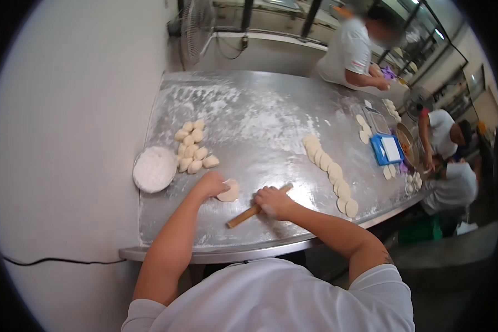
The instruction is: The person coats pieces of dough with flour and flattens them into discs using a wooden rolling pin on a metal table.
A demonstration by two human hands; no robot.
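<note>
My left hand [211, 184] pinches the left edge of a small flattened dough round [228, 192] on the floured metal table. To the right of it, my right hand [274, 202] is wrapped around a wooden rolling pin [244, 216], which lies at a slant, apart from the dough. Beyond my left hand sits a cluster of dough pieces [190, 150]. A bowl of flour [155, 169] stands left of that cluster. Further right, a curved row of overlapping flat dough rounds [330, 170] runs toward the front edge.
The metal table [249, 99] meets a wall on the left. A blue scale [387, 150] stands at the right, with more dough rounds near it and a large pan [407, 145] beyond. Several people in white shirts work at the far and right sides. A fan [198, 27] stands behind.
</note>
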